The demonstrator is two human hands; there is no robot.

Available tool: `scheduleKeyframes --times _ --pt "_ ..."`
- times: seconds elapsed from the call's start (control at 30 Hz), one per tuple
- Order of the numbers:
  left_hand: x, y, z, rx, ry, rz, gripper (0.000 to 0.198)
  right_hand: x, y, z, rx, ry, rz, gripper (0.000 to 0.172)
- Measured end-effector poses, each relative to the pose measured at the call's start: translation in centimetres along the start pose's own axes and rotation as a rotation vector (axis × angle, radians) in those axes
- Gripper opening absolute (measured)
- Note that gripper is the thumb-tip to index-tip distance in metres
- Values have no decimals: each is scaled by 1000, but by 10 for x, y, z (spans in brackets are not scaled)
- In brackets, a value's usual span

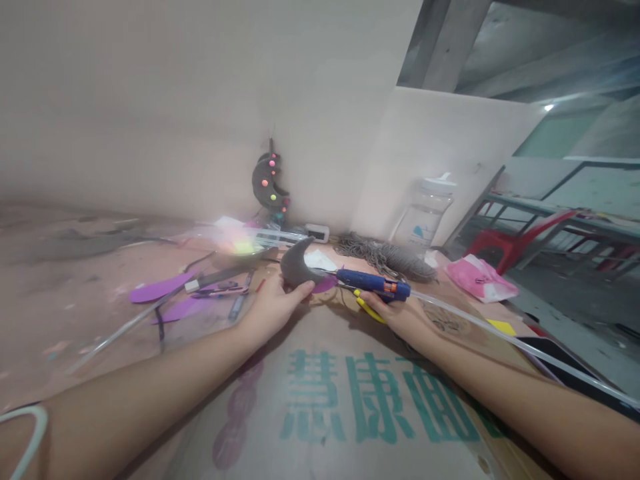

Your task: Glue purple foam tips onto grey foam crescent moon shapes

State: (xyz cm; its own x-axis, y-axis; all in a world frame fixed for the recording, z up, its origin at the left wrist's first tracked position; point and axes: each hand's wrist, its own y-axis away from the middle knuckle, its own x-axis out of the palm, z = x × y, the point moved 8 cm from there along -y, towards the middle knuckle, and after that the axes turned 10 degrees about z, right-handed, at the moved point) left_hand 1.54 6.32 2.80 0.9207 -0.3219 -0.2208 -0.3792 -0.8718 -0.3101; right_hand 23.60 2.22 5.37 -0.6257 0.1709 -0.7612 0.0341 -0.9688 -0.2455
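Observation:
My left hand [275, 300] pinches a dark grey crescent moon [297, 264] by its lower edge, with one point up. My right hand [393, 310] grips a blue hot glue gun [367, 281] with a yellow trigger [369, 309]. The gun's nozzle reaches to the crescent's right side; whether it touches cannot be made out. A long clear glue stick [465, 316] runs out of the gun's back over my right forearm. Behind the crescent lies a white piece [321, 259], and a bit of purple sheet [326, 285] shows below it.
Purple cut pieces [163, 287], pens [237, 305] and a clear stick [133, 327] lie left. A finished-looking crescent with coloured dots [264, 181] leans on the wall. Grey yarn [393, 257], a water bottle [424, 217] and a pink packet [481, 278] stand behind and right. Printed cardboard [320, 460] lies in front.

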Motion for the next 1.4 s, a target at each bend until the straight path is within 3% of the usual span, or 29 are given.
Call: scheduleKeyframes --times 0.1,0.23,0.37,0.53,0.73,0.87,1.07,1.23,1.4 --pt "-3 0 4 -23 -61 -17 31 -2 -2 -1 -15 -43 -5 39" --pt "-4 0 12 -66 -72 -21 34 -6 -10 -4 -67 -210 13 51" --pt "-2 0 11 -67 -35 -14 38 -22 -25 -4 -69 -406 -34 58" --pt "3 1 7 -95 -33 22 39 -25 -62 2 -19 -284 95 55" --pt "5 -2 11 -98 -36 31 36 5 -118 -11 -18 -124 182 36" --pt "4 -1 14 -121 -29 31 39 35 -139 -20 -26 -74 215 27" --pt "5 0 8 -105 -58 44 36 50 -144 -20 -12 24 239 29" --pt "5 -2 11 -99 -37 38 37 41 -139 -19 -27 96 274 37" --pt "5 -2 9 -87 -73 52 36 27 -127 -21 -33 155 294 32"
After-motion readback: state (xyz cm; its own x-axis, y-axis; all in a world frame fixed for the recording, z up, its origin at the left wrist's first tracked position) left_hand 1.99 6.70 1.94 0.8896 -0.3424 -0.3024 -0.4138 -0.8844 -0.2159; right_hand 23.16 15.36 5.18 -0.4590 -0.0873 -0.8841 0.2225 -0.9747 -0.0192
